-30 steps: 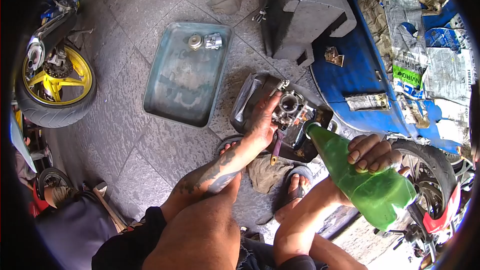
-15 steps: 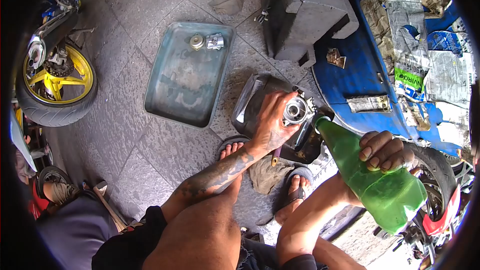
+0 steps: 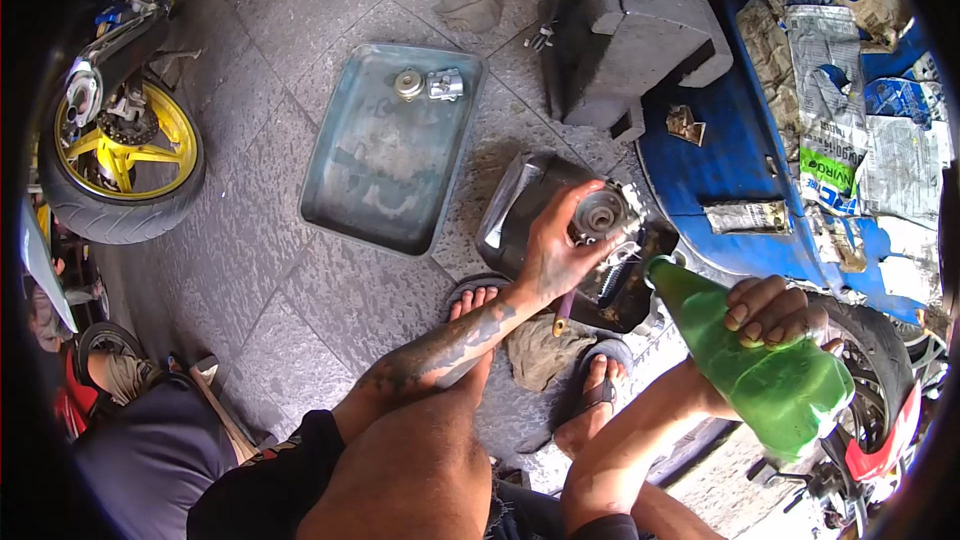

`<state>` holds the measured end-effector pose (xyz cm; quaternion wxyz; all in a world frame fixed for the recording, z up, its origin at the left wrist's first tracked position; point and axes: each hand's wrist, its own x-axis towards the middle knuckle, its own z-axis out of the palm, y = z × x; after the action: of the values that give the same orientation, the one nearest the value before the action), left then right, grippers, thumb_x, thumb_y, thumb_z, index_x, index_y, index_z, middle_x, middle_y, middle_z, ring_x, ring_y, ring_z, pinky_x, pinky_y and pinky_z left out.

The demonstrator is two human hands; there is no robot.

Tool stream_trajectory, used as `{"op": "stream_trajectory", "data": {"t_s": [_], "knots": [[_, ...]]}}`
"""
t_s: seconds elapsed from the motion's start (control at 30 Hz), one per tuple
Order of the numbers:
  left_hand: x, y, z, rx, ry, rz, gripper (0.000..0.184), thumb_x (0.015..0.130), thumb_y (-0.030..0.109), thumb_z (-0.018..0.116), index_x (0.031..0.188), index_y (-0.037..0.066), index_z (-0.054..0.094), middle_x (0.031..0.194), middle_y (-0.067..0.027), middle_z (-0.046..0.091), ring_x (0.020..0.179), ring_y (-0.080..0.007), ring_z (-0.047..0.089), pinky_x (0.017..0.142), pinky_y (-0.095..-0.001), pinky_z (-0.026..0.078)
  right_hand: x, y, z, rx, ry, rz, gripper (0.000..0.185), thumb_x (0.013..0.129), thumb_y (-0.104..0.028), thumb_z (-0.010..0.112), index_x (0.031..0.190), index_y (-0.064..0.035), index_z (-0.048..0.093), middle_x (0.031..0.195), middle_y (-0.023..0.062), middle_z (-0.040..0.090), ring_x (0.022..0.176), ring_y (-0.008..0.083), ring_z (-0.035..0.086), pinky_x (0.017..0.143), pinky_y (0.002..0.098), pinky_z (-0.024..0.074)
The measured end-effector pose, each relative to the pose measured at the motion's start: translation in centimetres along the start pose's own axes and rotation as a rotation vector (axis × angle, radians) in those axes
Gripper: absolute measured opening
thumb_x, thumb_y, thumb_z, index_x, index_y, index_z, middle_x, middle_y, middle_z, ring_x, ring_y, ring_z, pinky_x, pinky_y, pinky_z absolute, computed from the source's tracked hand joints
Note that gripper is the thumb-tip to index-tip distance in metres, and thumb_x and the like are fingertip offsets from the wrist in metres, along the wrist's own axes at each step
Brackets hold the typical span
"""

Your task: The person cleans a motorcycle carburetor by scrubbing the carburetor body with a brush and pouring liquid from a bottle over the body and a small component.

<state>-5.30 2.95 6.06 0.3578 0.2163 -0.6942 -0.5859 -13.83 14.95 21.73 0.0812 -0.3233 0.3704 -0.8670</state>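
My left hand is closed round a round metal engine part, its ringed face turned up, above a cut-open black plastic container. My right hand grips a green plastic bottle by its dented side. The bottle is tilted, its mouth pointing at the container just right of the metal part. Whether liquid runs from it I cannot tell. A coil spring shows below the metal part. A thin handle sticks out over the container's near rim.
A shallow grey-green tray on the tiled floor holds two small metal parts. A crumpled rag lies between my feet. A blue surface with newspapers stands right, a yellow-rimmed wheel left. Another person's leg is at lower left.
The view has shifted slightly, moving most things right and a little down. The metal part has tilted in my left hand, and its face looks darker. The bottle stays tilted in my right hand.
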Motion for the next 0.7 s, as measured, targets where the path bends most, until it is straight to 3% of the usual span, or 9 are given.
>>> {"op": "stream_trajectory", "data": {"t_s": [0.07,0.13,0.23,0.33,0.37,0.5,0.6,0.63,0.7], "knots": [[0.1,-0.7,0.2,-0.602,0.007,-0.58,0.05,0.088,0.018,0.074,0.131,0.0,0.054,0.124,-0.0084,0.063,0.11,-0.0173,0.062,0.096,-0.0322,0.049,0.0,-0.2,-0.5,-0.059,0.036,-0.044,0.042,0.104,-0.04,0.034,0.079,-0.0085,0.046,0.063,0.0053,0.043,0.058,0.0194,0.044,0.062,0.0327,0.039],[-0.6,-2.3,0.1,-0.835,0.056,-0.805,0.04,0.095,0.033,0.064,0.127,0.008,0.061,0.114,-0.0057,0.069,0.104,-0.0159,0.065,0.091,-0.0328,0.052,0.5,-1.1,-0.6,-0.01,0.002,-0.006,0.039,0.102,-0.04,0.039,0.08,-0.0086,0.047,0.064,0.0051,0.044,0.058,0.0192,0.044,0.062,0.0322,0.0388],[-2.4,-4.2,0.5,-1.44,-0.045,-0.886,0.048,0.097,0.048,0.053,0.125,0.01,0.063,0.118,-0.009,0.069,0.107,-0.0234,0.066,0.098,-0.0396,0.051,0.6,-1.5,-0.1,-0.021,0.038,-0.041,0.038,0.101,-0.039,0.041,0.079,-0.0086,0.049,0.064,0.0046,0.045,0.059,0.0189,0.046,0.061,0.0316,0.0381],[-2.5,-4.9,0.7,-1.504,-0.075,-0.892,0.056,0.098,0.046,0.049,0.136,0.005,0.054,0.136,-0.0218,0.056,0.125,-0.0346,0.055,0.108,-0.0428,0.045,1.1,-1.7,-0.1,-0.015,0.018,-0.057,0.039,0.102,-0.038,0.041,0.078,-0.0087,0.049,0.063,0.0047,0.046,0.059,0.0188,0.047,0.061,0.032,0.0381],[-2.4,-4.8,0.7,-1.484,-0.034,-0.936,0.06,0.097,0.048,0.048,0.138,0.004,0.052,0.139,-0.026,0.051,0.129,-0.0394,0.051,0.112,-0.0497,0.04,1.3,-1.7,0.0,-0.006,0.012,-0.071,0.04,0.103,-0.038,0.04,0.077,-0.0089,0.05,0.063,0.0049,0.047,0.059,0.0187,0.047,0.062,0.0324,0.0385],[-2.2,-3.0,0.2,-1.644,-0.147,-0.839,0.068,0.091,0.054,0.054,0.137,0.004,0.053,0.139,-0.0221,0.053,0.13,-0.0409,0.05,0.108,-0.0627,0.039,2.5,-1.9,1.3,0.026,-0.026,-0.038,0.04,0.104,-0.037,0.038,0.077,-0.0095,0.049,0.063,0.0047,0.048,0.059,0.018,0.048,0.062,0.0328,0.0393],[-1.5,-3.5,-0.4,-1.715,-0.243,-0.804,0.059,0.093,0.049,0.052,0.133,0.006,0.057,0.132,-0.0197,0.06,0.121,-0.0392,0.058,0.105,-0.053,0.046,2.3,-1.9,1.7,0.034,-0.143,0.027,0.041,0.105,-0.036,0.034,0.076,-0.0104,0.048,0.061,0.004,0.047,0.057,0.0177,0.048,0.062,0.0331,0.0404],[-1.4,-4.6,-0.6,-1.63,-0.167,-0.916,0.06,0.091,0.049,0.053,0.135,0.007,0.056,0.133,-0.02,0.059,0.123,-0.0379,0.057,0.106,-0.0539,0.045,1.9,-1.7,1.8,0.036,-0.133,0.041,0.042,0.106,-0.036,0.033,0.075,-0.0108,0.048,0.06,0.0035,0.047,0.056,0.0175,0.048,0.061,0.0331,0.0406],[-1.5,-4.9,-0.7,-1.66,-0.222,-0.86,0.06,0.091,0.048,0.054,0.134,0.006,0.056,0.132,-0.0203,0.059,0.123,-0.0389,0.057,0.106,-0.0535,0.044,1.2,-1.6,1.7,0.01,-0.11,0.026,0.044,0.107,-0.037,0.03,0.075,-0.0117,0.047,0.057,0.0029,0.045,0.053,0.0173,0.047,0.06,0.033,0.041]]}}
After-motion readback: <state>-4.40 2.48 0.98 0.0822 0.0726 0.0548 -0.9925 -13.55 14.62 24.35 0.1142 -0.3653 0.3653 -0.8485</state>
